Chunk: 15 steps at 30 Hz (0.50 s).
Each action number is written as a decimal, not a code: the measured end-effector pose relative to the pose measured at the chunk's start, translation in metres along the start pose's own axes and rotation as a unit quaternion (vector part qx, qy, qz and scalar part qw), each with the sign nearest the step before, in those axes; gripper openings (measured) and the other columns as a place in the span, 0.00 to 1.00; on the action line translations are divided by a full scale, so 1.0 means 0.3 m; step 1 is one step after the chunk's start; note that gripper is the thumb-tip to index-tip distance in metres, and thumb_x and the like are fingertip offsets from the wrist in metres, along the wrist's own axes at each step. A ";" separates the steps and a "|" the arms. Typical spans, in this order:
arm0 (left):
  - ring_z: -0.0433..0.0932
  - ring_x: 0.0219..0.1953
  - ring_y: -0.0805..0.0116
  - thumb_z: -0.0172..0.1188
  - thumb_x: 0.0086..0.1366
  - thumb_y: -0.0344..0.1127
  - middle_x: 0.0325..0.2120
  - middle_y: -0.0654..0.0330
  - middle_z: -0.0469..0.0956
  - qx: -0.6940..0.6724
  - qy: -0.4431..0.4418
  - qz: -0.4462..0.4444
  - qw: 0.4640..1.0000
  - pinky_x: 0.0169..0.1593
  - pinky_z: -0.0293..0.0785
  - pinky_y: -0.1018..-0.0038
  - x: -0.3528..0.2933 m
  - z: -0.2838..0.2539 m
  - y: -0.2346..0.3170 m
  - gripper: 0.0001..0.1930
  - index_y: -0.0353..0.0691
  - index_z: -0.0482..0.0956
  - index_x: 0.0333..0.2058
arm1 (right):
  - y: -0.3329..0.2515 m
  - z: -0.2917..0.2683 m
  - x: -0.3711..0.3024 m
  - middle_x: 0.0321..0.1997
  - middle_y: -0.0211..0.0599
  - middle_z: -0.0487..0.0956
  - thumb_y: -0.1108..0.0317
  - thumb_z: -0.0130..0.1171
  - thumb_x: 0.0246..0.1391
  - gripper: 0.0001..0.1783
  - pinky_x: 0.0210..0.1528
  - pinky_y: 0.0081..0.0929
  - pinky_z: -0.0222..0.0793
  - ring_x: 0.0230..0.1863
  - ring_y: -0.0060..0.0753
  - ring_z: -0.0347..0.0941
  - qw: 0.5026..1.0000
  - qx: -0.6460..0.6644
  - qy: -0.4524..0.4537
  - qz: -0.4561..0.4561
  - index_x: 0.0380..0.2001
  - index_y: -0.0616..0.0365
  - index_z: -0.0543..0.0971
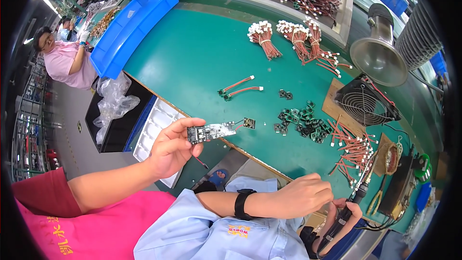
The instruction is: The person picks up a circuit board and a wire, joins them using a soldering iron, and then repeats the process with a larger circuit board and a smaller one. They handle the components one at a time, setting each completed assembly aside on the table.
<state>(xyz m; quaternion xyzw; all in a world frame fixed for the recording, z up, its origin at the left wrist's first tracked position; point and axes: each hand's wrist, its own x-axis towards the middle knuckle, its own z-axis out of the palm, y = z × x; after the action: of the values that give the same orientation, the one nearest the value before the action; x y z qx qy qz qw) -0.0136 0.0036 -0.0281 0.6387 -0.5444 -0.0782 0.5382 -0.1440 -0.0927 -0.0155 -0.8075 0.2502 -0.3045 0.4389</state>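
Note:
In light blue sleeves, both my arms reach to the lower right. My left hand [308, 194], a black band on its wrist, is closed with its fingertips hidden beside my right hand; what it holds cannot be made out. My right hand [352, 213] is wrapped round a black soldering iron [342, 215], which tilts up and to the right. Left of centre, a co-worker's hand [171, 150], on an arm with a dark red sleeve, pinches a narrow circuit board [211, 132] above the bench edge. A small square board [249, 123] hangs from it by thin wires.
On the green bench [202, 62] lie small square boards [308, 123], red wire leads [353, 149] and bundled leads [264, 41]. A fan [368, 101] and metal funnel [378, 60] stand right. A blue tray [132, 26] is far left; a seated person [67, 62] is beyond.

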 end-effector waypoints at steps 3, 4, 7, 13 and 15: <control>0.66 0.27 0.64 0.57 0.47 0.26 0.24 0.60 0.66 -0.006 0.008 -0.006 1.000 0.35 0.62 0.73 0.003 0.001 0.007 0.06 0.37 0.68 0.25 | 0.007 -0.006 -0.005 0.31 0.41 0.72 0.85 0.56 0.44 0.23 0.38 0.25 0.64 0.31 0.29 0.69 1.000 -0.002 0.004 0.002 0.41 0.56 0.61; 0.66 0.27 0.64 0.57 0.47 0.26 0.24 0.60 0.66 -0.009 0.010 -0.004 1.000 0.35 0.62 0.72 0.003 0.003 0.007 0.06 0.37 0.69 0.25 | 0.011 -0.009 -0.006 0.30 0.41 0.72 0.84 0.56 0.44 0.23 0.38 0.25 0.63 0.31 0.29 0.68 1.000 0.002 0.007 -0.001 0.41 0.56 0.61; 0.66 0.27 0.63 0.56 0.48 0.26 0.25 0.60 0.66 -0.015 0.015 0.001 1.000 0.35 0.63 0.72 0.003 0.005 0.006 0.06 0.37 0.69 0.26 | 0.004 -0.003 -0.007 0.29 0.40 0.72 0.82 0.57 0.45 0.22 0.37 0.25 0.63 0.30 0.29 0.68 1.000 0.011 0.022 0.003 0.41 0.55 0.61; 0.67 0.27 0.61 0.54 0.54 0.28 0.27 0.59 0.68 -0.029 -0.010 -0.006 1.000 0.34 0.65 0.71 0.008 0.003 0.004 0.04 0.37 0.71 0.29 | 0.000 -0.002 -0.006 0.28 0.40 0.71 0.78 0.58 0.47 0.21 0.36 0.26 0.62 0.29 0.29 0.67 0.999 0.009 0.044 0.009 0.41 0.55 0.61; 0.67 0.28 0.61 0.55 0.54 0.28 0.27 0.59 0.68 -0.032 -0.020 -0.005 0.999 0.34 0.66 0.71 0.011 -0.005 0.006 0.04 0.37 0.71 0.29 | 0.005 -0.009 -0.004 0.28 0.40 0.71 0.78 0.58 0.46 0.21 0.37 0.26 0.62 0.29 0.29 0.67 0.999 0.008 0.050 0.002 0.41 0.55 0.61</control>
<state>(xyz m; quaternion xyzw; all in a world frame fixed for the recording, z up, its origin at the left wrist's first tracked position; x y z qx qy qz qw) -0.0123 0.0022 -0.0244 0.6227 -0.5487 -0.1110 0.5468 -0.1469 -0.0941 -0.0160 -0.7873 0.2713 -0.3454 0.4328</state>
